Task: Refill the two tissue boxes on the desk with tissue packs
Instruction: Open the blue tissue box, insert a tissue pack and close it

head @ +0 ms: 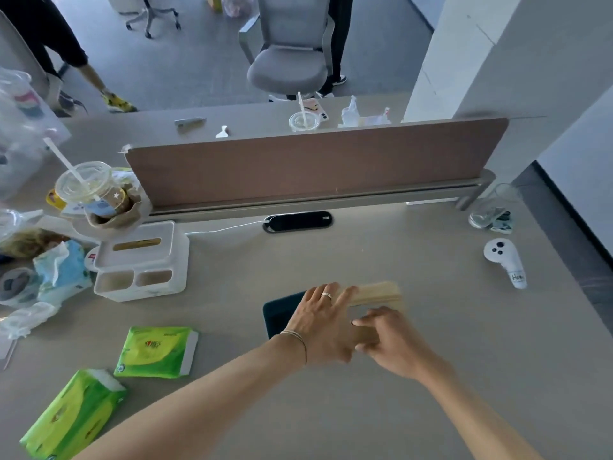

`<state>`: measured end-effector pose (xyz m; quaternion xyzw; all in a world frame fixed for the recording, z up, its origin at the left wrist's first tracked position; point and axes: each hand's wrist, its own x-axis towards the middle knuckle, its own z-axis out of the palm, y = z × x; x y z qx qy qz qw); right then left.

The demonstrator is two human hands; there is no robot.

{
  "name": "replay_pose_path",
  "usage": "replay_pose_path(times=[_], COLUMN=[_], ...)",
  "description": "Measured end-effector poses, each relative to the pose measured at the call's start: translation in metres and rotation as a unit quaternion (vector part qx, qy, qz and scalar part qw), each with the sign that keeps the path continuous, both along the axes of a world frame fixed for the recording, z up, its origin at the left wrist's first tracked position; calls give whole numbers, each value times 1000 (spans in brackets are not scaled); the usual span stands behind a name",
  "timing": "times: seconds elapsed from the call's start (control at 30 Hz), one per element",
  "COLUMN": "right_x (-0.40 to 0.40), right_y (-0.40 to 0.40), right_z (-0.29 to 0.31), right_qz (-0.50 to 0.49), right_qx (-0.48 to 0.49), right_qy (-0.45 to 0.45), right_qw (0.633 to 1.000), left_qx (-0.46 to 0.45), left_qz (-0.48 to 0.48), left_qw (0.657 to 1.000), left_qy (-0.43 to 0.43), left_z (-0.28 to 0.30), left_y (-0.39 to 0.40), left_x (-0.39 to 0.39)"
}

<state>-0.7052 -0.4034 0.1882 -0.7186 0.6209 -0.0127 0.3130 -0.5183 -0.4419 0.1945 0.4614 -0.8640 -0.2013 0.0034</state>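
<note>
A dark teal tissue box (278,315) lies in the middle of the desk, with a wooden lid (378,292) at its right end. My left hand (321,323) rests across the box and lid with its fingers stretched out. My right hand (394,343) comes in from the right, its fingers curled around the near part of the wooden lid. A white tissue box (142,260) with a slot on top and two front compartments stands at the left. Two green tissue packs (156,351) (73,416) lie on the desk at the lower left.
A brown partition (315,167) runs across the back of the desk, with a cable port (298,222) below it. At the left are a plastic cup with a straw (86,187), bags and a blue tissue pack (63,273). To the right lie a white controller (504,260) and a glass jar (491,210).
</note>
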Motion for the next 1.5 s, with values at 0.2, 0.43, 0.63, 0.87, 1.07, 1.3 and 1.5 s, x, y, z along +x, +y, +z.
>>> replay_pose_path(times=[0.2,0.43,0.63,0.87,1.07,1.3,1.5], right_x=[-77,-133,-147,-146,-137,-86,-8], right_y=[30,57,61,61,61,45,10], right_z=[-38,-97,-120,-115,-105,-59,-18], right_qz=[-155,-210,-214,-218,-217,-209,-136], right_qx=[-90,-61,-64,-35,-30,-119,-163], right_qy=[-42,-5,-2,62,75,84,63], right_qw=[983,976,975,973,973,967,975], left_qx=[36,64,68,64,72,-11,-32], left_qz=[-38,-63,-47,-38,-51,6,88], left_qw=[998,991,992,992,992,999,994], left_qy=[-46,-97,-92,-107,-88,35,48], left_z=[-19,-60,-91,-123,-102,-32,-6], left_y=[8,23,27,29,26,-3,-3], left_x=[-77,-139,-156,-158,-154,-102,-18])
